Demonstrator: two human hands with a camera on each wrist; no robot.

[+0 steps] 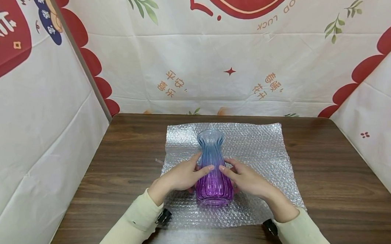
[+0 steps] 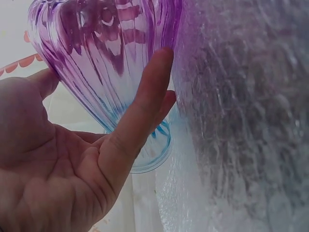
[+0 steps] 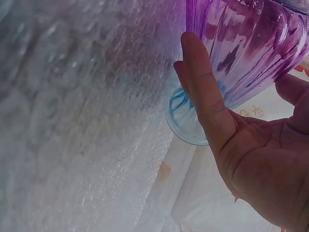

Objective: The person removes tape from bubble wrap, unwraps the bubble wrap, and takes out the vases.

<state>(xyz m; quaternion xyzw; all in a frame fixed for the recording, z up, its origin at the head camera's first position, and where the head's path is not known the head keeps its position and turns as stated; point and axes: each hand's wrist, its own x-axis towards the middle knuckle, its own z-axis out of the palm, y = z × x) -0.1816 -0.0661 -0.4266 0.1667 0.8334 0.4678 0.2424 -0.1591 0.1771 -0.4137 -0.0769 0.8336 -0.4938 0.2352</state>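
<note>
A ribbed glass vase (image 1: 213, 172), blue at the flared mouth and purple toward the base, lies along a sheet of bubble wrap (image 1: 260, 148) with its mouth pointing away from me. My left hand (image 1: 181, 175) holds its left side, thumb on top and fingers curving beneath. On the opposite side my right hand (image 1: 248, 178) grips it the same way. Both wrist views show the fingers between the vase (image 2: 106, 58) and the bubble wrap (image 3: 87, 106). Whether the glass touches the wrap is hard to tell.
The bubble wrap is spread flat on a dark wood-grain table (image 1: 331, 174). White printed cloth (image 1: 245, 53) hangs behind the table and along both sides. A black strap (image 1: 164, 216) shows at the left wrist, another (image 1: 270, 227) at the right.
</note>
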